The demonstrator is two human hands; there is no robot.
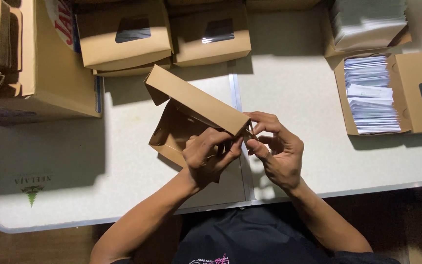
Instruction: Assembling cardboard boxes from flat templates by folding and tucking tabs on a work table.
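A half-folded brown cardboard box [191, 117] sits between the person's two hands above a white table [299, 102]. It looks only partly made, as a judgement from its shape: one long side panel stands up and runs diagonally away from the fingertips toward the far left, and the base with its inner walls opens just beyond the left knuckles, but the near corner is not yet closed and a flap hangs loose at the far end.

The left hand [210, 155] curls around the near edge of the box, fingers bent over the lower wall and thumb tucked under, holding the carton steady. The right hand [275, 149] has its thumb and forefinger closed in a pinch on the corner where the long panel ends, the other fingers loosely curved and holding nothing else. The two sets of fingertips nearly meet at that corner.

The card is plain kraft brown, matte, with sharp creases; it looks thin and light.

Beyond the fingers, at the far edge of the table, two finished boxes with windowed lids [167, 36] stand side by side, so some work appears done already. Well to the right of the right hand lies an open box of white folded papers [372, 95], with another stack [367, 22] beyond it. Far left of the left hand stands a large cardboard carton [40, 73].
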